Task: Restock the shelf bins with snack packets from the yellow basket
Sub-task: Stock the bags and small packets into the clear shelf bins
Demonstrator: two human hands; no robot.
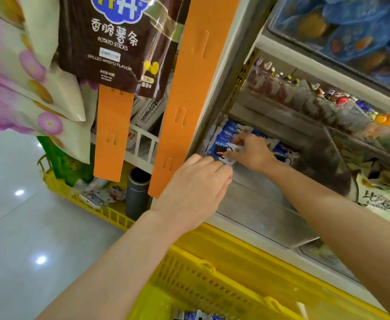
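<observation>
Centre of frame: right hand [251, 153] reaches into the clear shelf bin [258, 204], thumb and fingers pinching a blue-and-white snack packet [221, 153] at its top edge. The packet stands at the front of a row of matching packets [229, 130] lined up against the bin's back left corner.

Left hand [196, 188] comes in from below, back of the hand up, fingertips at the lower edge of the same packet. Whether it grips or only touches cannot be told; the fingertips are hidden.

Bottom of frame: yellow basket [212, 280] sits directly under the shelf, with a few blue packets in the basket [196, 316] just visible at the lower edge.

Upper left: brown potato sticks bag [113, 42] hangs beside an orange display strip [196, 88].

Lower left: a second yellow crate [92, 204] on the floor holds a dark cylinder [137, 195].
</observation>
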